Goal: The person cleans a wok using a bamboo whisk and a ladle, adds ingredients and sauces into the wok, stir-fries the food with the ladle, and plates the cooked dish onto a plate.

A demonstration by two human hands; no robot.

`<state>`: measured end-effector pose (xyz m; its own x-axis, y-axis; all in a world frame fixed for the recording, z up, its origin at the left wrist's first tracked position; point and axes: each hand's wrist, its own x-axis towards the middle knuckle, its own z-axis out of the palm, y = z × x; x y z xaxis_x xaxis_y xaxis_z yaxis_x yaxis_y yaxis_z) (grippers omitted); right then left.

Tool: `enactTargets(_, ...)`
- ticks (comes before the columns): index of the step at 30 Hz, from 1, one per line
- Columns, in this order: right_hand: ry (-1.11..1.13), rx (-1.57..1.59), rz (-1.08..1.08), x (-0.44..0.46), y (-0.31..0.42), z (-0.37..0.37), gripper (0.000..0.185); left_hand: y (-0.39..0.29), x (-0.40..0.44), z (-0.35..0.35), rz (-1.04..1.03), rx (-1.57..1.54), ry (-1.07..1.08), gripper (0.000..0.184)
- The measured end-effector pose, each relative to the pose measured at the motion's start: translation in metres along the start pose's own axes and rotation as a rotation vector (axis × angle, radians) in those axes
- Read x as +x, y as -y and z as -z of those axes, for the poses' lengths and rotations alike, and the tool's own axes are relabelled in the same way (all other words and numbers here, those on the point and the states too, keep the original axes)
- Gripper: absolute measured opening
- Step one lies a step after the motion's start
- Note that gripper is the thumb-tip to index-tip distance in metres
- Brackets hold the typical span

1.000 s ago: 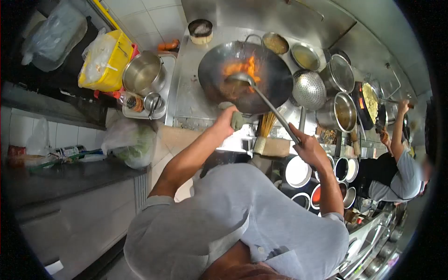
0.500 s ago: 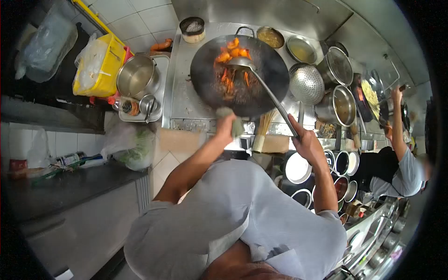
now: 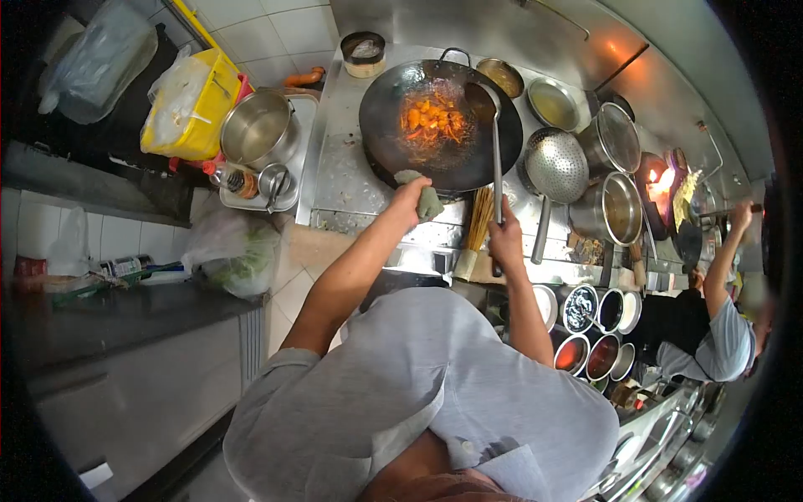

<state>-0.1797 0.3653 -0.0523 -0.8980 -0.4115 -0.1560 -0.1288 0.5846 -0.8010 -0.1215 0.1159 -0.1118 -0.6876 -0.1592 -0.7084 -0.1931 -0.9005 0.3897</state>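
Note:
A large black wok (image 3: 381,121) sits on the steel stove, with glossy orange-red food pieces (image 3: 432,119) in its middle. At the wok's near edge, my left hand (image 3: 408,201) is closed around a folded grey-green cloth (image 3: 431,205); whether it grips a wok handle under the cloth is hidden. My right hand (image 3: 505,238) is wrapped round the long handle of a metal ladle (image 3: 497,155). The ladle's head rests against the right inner side of the wok, apart from the food. A bamboo brush (image 3: 478,222) lies between my two hands, nearer the right one.
Right of the wok are a perforated strainer (image 3: 556,163) and steel pots (image 3: 617,207). Several sauce containers (image 3: 579,308) stand below them. At far right a co-worker (image 3: 723,335) handles another wok near flames (image 3: 661,180). A tray (image 3: 303,125) with a pot is on the left.
The ladle's head has moved from the food to the wok's right side, its handle now nearly upright in view. The food has settled centrally. Flames now show at the co-worker's stove.

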Motion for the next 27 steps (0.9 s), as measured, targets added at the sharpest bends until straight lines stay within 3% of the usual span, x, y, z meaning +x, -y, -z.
enactTargets(1, -0.05, 0.017, 0.077, 0.011, -0.034, -0.029, 0.071, -0.001, 0.0, -0.002, 0.024, 0.017, -0.021, 0.011)
enactTargets(4, 0.046, 0.073, 0.121, 0.025, -0.022, -0.021, 0.072, -0.001, 0.001, -0.007, 0.033, 0.017, -0.043, 0.008)
enactTargets(6, 0.255, 0.417, -0.159, 0.017, 0.039, 0.011, 0.069, -0.001, 0.001, -0.011, 0.016, 0.006, -0.046, 0.014)
enactTargets(8, 0.167, 0.245, -0.118, 0.039, 0.02, -0.006, 0.066, 0.0, 0.0, -0.013, -0.021, -0.018, -0.106, 0.008)
enactTargets(9, 0.059, 0.084, 0.044, 0.062, -0.005, -0.019, 0.066, -0.001, 0.0, -0.014, -0.022, -0.02, -0.106, 0.008)
enactTargets(12, 0.038, 0.01, 0.184, 0.08, 0.02, -0.011, 0.068, -0.001, 0.0, -0.011, -0.014, -0.005, -0.08, 0.009)
enactTargets(14, 0.337, 0.242, -0.022, 0.078, 0.036, -0.002, 0.069, -0.001, 0.006, -0.006, 0.035, -0.056, -0.053, 0.013)
enactTargets(16, 0.374, 0.177, -0.057, 0.079, 0.019, 0.016, 0.075, -0.002, 0.006, -0.005, 0.026, -0.04, -0.046, 0.013)
enactTargets(17, 0.319, -0.059, 0.37, 0.08, 0.006, 0.035, 0.078, -0.002, 0.006, -0.004, 0.014, -0.034, -0.043, 0.013)
enactTargets(19, 0.263, -0.306, 0.791, 0.064, 0.006, 0.054, 0.082, 0.001, 0.014, 0.002, 0.005, -0.041, -0.027, 0.012)
enactTargets(21, 0.179, -1.089, 0.513, 0.023, 0.046, 0.087, 0.083, 0.003, 0.02, 0.004, -0.006, -0.059, -0.011, 0.012)
enactTargets(25, 0.299, -0.927, 0.36, -0.053, 0.053, 0.101, 0.077, 0.018, -0.008, 0.002, 0.001, -0.089, 0.038, 0.008)
enactTargets(27, 0.42, -0.301, 0.416, -0.066, 0.053, 0.127, 0.072, 0.011, -0.071, -0.027, -0.016, -0.055, 0.008, 0.007)
